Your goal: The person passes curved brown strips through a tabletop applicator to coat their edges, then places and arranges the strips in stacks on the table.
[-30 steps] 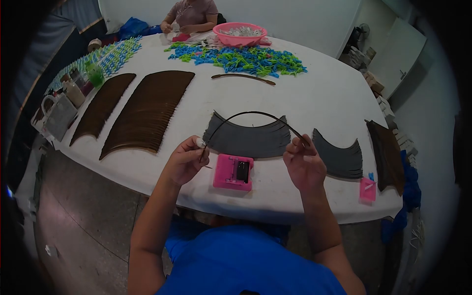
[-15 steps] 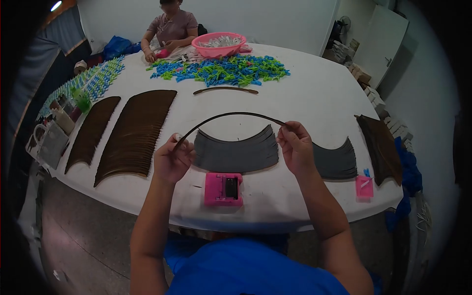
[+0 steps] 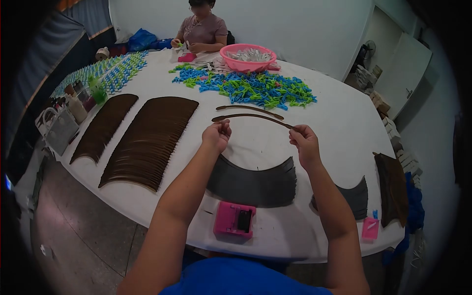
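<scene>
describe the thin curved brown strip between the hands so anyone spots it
On the white-covered table, find the heap of blue and green plastic clips. On its near side, the thin curved brown strip spans left hand to right hand; the second brown strip beyond is untouched.

Dim, flat light lies on the white table (image 3: 344, 123), soft shadow along its near edge, faint glare on floor (image 3: 88, 216) left of it, black fisheye vignette all around.

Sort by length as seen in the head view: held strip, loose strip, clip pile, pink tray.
1. clip pile
2. held strip
3. loose strip
4. pink tray
Apparent only; the held strip may sit nearer the camera.
</scene>
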Demonstrator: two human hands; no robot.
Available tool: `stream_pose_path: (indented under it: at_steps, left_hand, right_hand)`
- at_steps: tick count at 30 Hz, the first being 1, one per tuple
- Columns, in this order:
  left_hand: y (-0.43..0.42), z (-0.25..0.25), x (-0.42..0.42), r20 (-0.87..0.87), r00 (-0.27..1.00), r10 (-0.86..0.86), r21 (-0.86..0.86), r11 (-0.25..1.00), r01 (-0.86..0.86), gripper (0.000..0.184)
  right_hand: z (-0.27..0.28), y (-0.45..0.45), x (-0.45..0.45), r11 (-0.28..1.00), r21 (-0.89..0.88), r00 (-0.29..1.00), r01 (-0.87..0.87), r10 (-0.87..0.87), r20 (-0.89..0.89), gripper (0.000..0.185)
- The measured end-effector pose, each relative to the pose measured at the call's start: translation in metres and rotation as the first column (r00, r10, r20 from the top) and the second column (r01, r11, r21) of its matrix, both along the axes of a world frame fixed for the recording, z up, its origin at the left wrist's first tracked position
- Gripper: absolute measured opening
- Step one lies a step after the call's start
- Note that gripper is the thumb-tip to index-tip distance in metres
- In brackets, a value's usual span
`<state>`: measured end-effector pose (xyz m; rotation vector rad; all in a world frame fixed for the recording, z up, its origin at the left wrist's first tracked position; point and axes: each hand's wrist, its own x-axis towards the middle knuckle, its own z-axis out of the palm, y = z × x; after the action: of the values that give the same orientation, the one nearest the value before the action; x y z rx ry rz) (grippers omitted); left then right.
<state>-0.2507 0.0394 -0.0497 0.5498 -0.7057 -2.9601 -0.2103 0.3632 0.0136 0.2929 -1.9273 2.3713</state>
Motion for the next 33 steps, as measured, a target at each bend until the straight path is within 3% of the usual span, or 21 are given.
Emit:
stream_pose_path:
  at_steps: [3,10,12,13,15,16,17,18,19,20,21,24,27,30,32,33]
  left_hand:
    - [0.013,-0.005,-0.028,0.108,0.991,-0.084,-0.075,0.993,0.092,0.019]
    - [0.013,-0.001,-0.068,0.216,0.958,-0.189,-0.166,0.96,0.227,0.021]
    - [0.006,0.0,-0.071,0.281,0.88,-0.383,-0.337,0.819,0.464,0.026]
    - [0.008,-0.003,-0.07,0.288,0.876,-0.386,-0.335,0.817,0.47,0.026]
    - [0.02,0.025,-0.046,0.289,0.909,-0.301,-0.77,0.491,0.407,0.029]
    - [0.018,0.017,-0.047,0.293,0.907,-0.303,-0.769,0.488,0.412,0.029]
    - [0.014,0.011,-0.048,0.199,0.931,-0.305,-0.976,0.028,0.218,0.028]
    - [0.011,0.005,-0.049,0.113,0.929,-0.352,-0.9,-0.432,-0.054,0.028]
    - [0.011,-0.002,-0.046,0.115,0.929,-0.353,-0.899,-0.434,-0.053,0.028]
    - [0.013,-0.004,-0.038,0.063,0.945,-0.322,-0.83,-0.542,-0.129,0.029]
    - [0.015,-0.004,-0.032,0.004,0.955,-0.297,-0.743,-0.64,-0.196,0.029]
    - [0.018,0.0,-0.025,0.004,0.944,-0.33,-0.683,-0.691,-0.238,0.026]
    - [0.021,0.003,-0.026,0.026,0.938,-0.346,-0.664,-0.707,-0.242,0.026]
    - [0.023,0.005,-0.029,0.012,0.934,-0.358,-0.655,-0.708,-0.263,0.028]
    - [0.025,0.004,-0.031,0.007,0.934,-0.357,-0.647,-0.714,-0.268,0.029]
    - [0.025,0.004,-0.033,0.007,0.936,-0.352,-0.636,-0.724,-0.268,0.031]
  right_hand:
    - [-0.011,-0.005,-0.027,0.996,0.085,0.999,-0.003,-0.001,0.041,0.013]
    - [-0.033,-0.009,-0.085,0.953,0.302,0.999,0.002,-0.018,0.05,0.018]
    - [-0.044,-0.006,-0.1,0.942,0.337,0.999,0.005,-0.022,0.047,0.02]
    - [-0.049,-0.005,-0.107,0.929,0.371,0.999,0.007,-0.019,0.03,0.02]
    - [-0.067,0.001,-0.125,0.915,0.403,1.0,0.01,-0.02,0.019,0.02]
    - [-0.077,0.004,-0.136,0.803,0.591,0.997,0.08,-0.067,-0.044,0.021]
    - [-0.079,0.003,-0.141,0.65,0.745,0.988,0.153,-0.097,-0.118,0.022]
    - [-0.082,0.001,-0.143,0.652,0.743,0.988,0.152,-0.099,-0.116,0.022]
    - [-0.085,-0.001,-0.145,0.544,0.813,0.978,0.207,-0.149,-0.149,0.022]
    - [-0.084,-0.005,-0.145,0.424,0.869,0.963,0.255,-0.193,-0.189,0.023]
    - [-0.082,-0.008,-0.143,0.424,0.868,0.962,0.258,-0.195,-0.19,0.023]
    - [-0.078,-0.016,-0.138,0.372,0.893,0.955,0.252,-0.244,-0.168,0.029]
    - [-0.084,-0.019,-0.125,0.302,0.864,0.889,0.402,-0.354,-0.29,0.037]
    - [-0.083,-0.023,-0.106,0.319,0.84,0.891,0.44,-0.274,-0.363,0.044]
    - [-0.071,-0.033,-0.086,0.28,0.913,0.955,0.296,-0.113,-0.275,0.047]
    - [-0.07,-0.035,-0.082,0.276,0.913,0.954,0.299,-0.118,-0.276,0.047]
